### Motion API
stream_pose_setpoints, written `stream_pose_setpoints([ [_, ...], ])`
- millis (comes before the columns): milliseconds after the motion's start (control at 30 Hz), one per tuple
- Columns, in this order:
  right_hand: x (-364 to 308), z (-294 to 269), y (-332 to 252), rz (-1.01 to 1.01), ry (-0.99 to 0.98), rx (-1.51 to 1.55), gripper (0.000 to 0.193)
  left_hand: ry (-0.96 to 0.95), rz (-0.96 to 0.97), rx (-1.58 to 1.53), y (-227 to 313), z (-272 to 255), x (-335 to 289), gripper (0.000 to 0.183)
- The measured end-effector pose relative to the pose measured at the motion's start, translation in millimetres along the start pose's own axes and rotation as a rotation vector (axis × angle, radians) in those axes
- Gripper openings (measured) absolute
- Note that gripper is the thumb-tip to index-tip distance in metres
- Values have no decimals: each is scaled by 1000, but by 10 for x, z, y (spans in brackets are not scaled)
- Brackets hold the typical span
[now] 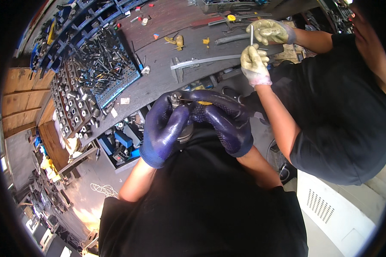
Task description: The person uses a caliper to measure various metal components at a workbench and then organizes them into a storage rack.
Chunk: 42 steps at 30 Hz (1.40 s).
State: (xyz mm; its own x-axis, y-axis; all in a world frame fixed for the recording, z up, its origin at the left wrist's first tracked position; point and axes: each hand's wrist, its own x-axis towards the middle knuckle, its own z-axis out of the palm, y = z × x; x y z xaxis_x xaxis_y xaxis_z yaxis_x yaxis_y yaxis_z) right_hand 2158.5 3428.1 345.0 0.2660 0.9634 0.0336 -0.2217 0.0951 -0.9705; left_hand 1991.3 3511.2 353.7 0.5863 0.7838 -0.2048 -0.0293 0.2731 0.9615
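Both of my hands wear dark purple coated gloves and are held close together in front of my chest. My left hand (165,130) is wrapped round a round metal part (176,99), whose silvery top shows above the thumb. A ringed metal end (185,136) shows below, between the hands. My right hand (227,122) is closed, thumb against fingers, on a thin tool with a yellow part (204,103); its tip points toward the metal part's top. Fingers cover most of both things, so whether they touch is hidden.
A large vernier caliper (197,63) lies along the bench (154,88). To the left are a blue perforated tray (120,88) of cutting tools, a rack of metal holders (68,100) and an open drawer (135,165). At right, a person's gloved hands (255,64) hold a metal rod (251,35).
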Motion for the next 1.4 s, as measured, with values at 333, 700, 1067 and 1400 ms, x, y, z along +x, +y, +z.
stream_pose_setpoints([
  [333,16,-26,-58,-7,35,59,33,-53,-53,0,38,1,21,30],
  [700,19,-35,-66,7,38,122,33,61,-135,-44,10,-31,44,20],
  [1067,41,-73,-16,6,33,181,34,-9,-124,-88,-66,-93,67,24],
  [1400,9,-97,30,-33,39,44,33,5,-160,-187,95,-45,49,18],
])
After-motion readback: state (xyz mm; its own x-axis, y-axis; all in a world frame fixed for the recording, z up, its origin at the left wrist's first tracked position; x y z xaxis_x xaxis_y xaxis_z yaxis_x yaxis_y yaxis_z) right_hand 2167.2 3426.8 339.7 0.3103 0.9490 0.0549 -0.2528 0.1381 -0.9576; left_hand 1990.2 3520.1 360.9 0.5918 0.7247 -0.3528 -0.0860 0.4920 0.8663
